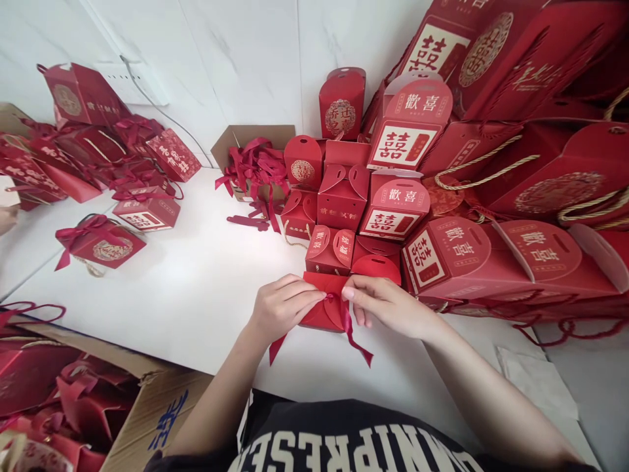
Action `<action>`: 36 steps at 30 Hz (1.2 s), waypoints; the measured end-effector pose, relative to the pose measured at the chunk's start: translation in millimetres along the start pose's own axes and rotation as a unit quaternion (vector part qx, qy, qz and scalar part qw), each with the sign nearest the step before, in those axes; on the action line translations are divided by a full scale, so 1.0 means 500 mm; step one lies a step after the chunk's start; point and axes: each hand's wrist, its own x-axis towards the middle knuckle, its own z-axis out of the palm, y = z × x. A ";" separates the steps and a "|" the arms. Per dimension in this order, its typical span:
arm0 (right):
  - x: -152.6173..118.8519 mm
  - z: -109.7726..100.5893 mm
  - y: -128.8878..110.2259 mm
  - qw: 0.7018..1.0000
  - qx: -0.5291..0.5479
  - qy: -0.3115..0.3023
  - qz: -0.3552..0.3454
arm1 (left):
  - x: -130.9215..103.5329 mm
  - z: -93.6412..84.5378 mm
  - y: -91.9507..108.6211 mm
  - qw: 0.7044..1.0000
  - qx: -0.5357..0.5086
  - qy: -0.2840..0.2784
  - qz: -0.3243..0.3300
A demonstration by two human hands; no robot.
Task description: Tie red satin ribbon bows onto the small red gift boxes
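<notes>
A small red box (322, 318) lies on the white table in front of me, with a dark red ribbon (350, 326) at the middle of its top. Both ribbon tails hang past the box's near side. My left hand (286, 303) is closed, its fingertips pinching the ribbon near the box's centre. On the right side of the box, my right hand (386, 303) has thumb and index finger pressed together on the ribbon, its other fingers curled below. The ribbon's middle is partly covered by fingertips.
Red gift boxes (396, 206) are stacked behind and to the right. A cardboard box (285, 136) holds ribbons at the wall. Tied boxes (115, 246) sit at the left; an open carton (162, 406) stands lower left. Another person's hand (6, 219) shows at the left edge.
</notes>
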 end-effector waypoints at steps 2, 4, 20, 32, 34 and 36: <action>0.015 0.009 0.002 0.998 -0.047 0.036 -0.010 | 0.003 -0.001 0.000 1.000 -0.005 -0.001 -0.007; 0.023 0.013 0.001 0.992 -0.095 0.074 -0.041 | 0.007 -0.003 0.001 1.000 -0.022 -0.004 -0.017; 0.016 -0.002 0.000 0.997 -0.065 0.022 -0.026 | 0.033 -0.066 0.006 0.877 -0.227 -0.197 -0.376; 0.012 -0.019 0.009 0.995 -0.099 -0.006 -0.002 | 0.012 -0.056 -0.032 0.744 -0.400 -0.230 -0.483; 0.014 -0.020 0.011 0.995 -0.100 -0.004 -0.004 | 0.008 -0.054 -0.037 0.729 -0.420 -0.227 -0.491; 0.015 -0.023 0.016 0.995 -0.098 -0.002 -0.010 | 0.004 -0.053 -0.042 0.724 -0.433 -0.222 -0.488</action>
